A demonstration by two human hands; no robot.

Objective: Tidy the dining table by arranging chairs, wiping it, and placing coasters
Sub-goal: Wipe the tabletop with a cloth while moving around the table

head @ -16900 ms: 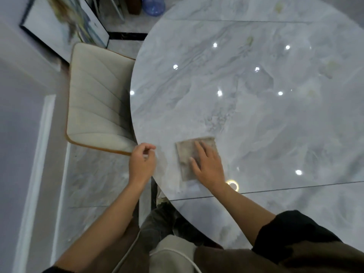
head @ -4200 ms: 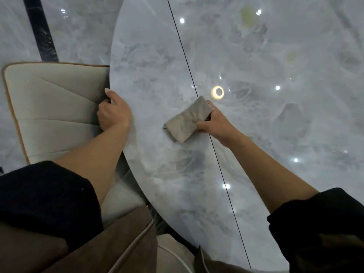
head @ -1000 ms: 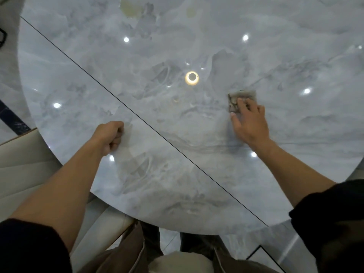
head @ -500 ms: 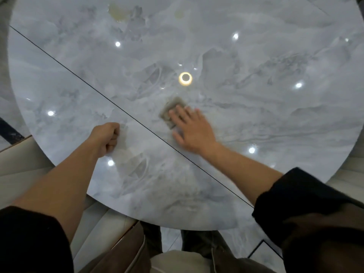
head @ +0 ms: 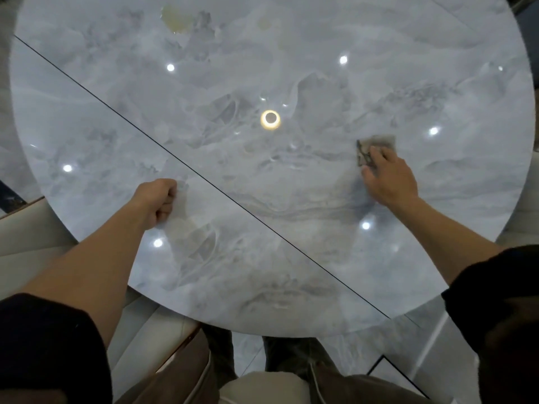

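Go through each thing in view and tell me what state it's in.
table: glossy, yellowish marks at far side.
right hand: fingers straight, pressing the cloth.
left hand: fisted, empty, resting on table.
cloth: flat on table, under right hand.
chair: seat partly under table edge.

Head camera looks steeply down, close over the round table (head: 204, 68).

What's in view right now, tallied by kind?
Table: 1
Cloth: 1, pressed by the right hand
Hands: 2, the left hand fisted on the table, the right on the cloth
Chair: 1, cream, lower left
Yellowish stains: 2, far side of the table
Total: 7
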